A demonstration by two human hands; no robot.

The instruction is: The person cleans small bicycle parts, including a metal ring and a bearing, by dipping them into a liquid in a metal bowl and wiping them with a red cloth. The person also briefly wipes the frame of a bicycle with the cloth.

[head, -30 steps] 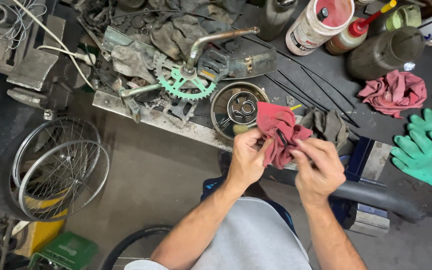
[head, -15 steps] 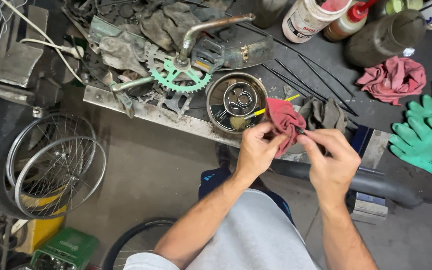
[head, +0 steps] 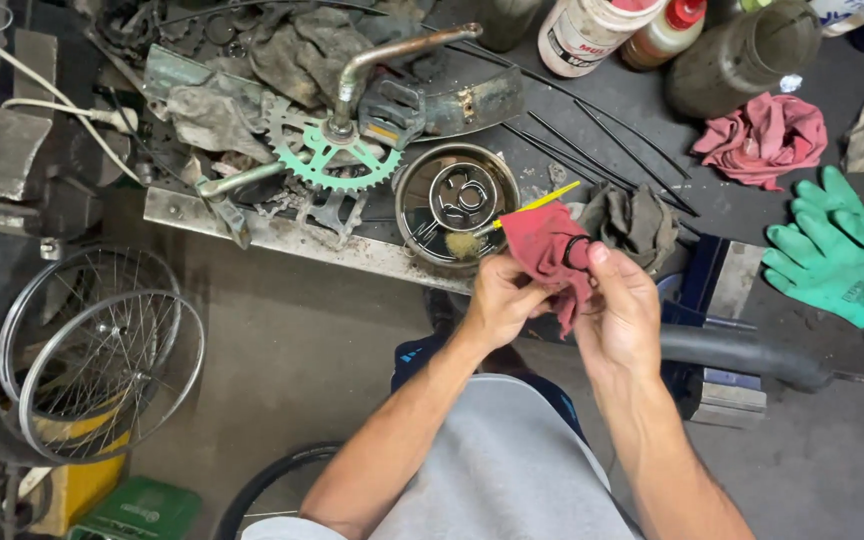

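Both hands hold a red rag (head: 544,248) in front of the workbench edge. My left hand (head: 500,298) grips the rag's lower left side. With thumb and fingers, my right hand (head: 620,305) pinches a small dark ring (head: 576,250) against the rag. Just behind the rag sits a round metal bowl (head: 414,215) with metal rings and a yellow-handled brush (head: 537,203) in it.
A green chainring with crank (head: 327,160) lies among dirty rags on the bench. Bottles (head: 592,30), thin black spokes (head: 602,135), a second red rag (head: 762,135) and green gloves (head: 832,250) lie to the right. Two bicycle wheels (head: 92,360) lean at lower left.
The view has tilted so the bench sits higher in frame. My hands stay together on the red rag, working the small ring in it.
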